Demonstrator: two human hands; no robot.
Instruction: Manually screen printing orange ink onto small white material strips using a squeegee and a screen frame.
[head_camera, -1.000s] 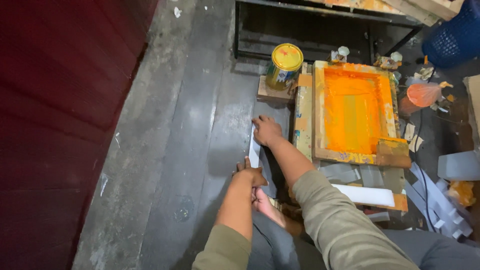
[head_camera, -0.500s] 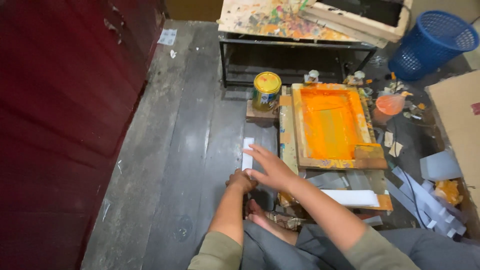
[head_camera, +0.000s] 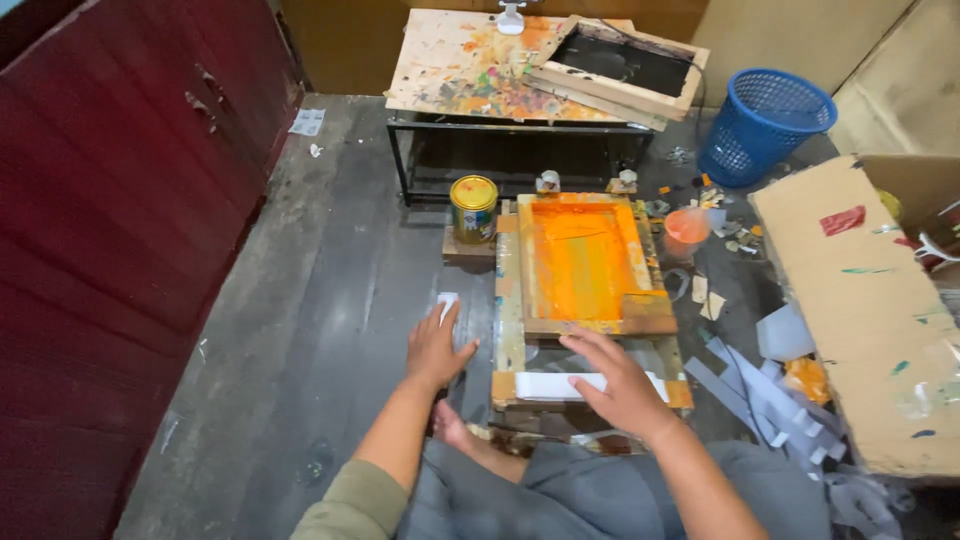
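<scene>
Small screen-printing workshop, orange-inked wooden printing frame (head_camera: 583, 262) on the dark floor (head_camera: 300, 330), yellow paint tin (head_camera: 473, 207), paint-splattered wooden desk (head_camera: 470, 70), scattered paper offcuts (head_camera: 770, 385)

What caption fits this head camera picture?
Left hand on a white strip, right hand on white paper, beside an orange-inked printing frame.

We see only a corner of the small white paper piece (head_camera: 446, 300); the left hand (head_camera: 436, 350) covers the rest. The right hand (head_camera: 618, 380) hides the middle of the long white paper strip (head_camera: 545, 386). The large brown cardboard sheet (head_camera: 860, 300) is cut off by the right edge. The small objects beside the orange plastic cup (head_camera: 686, 228) are too small to tell.
</scene>
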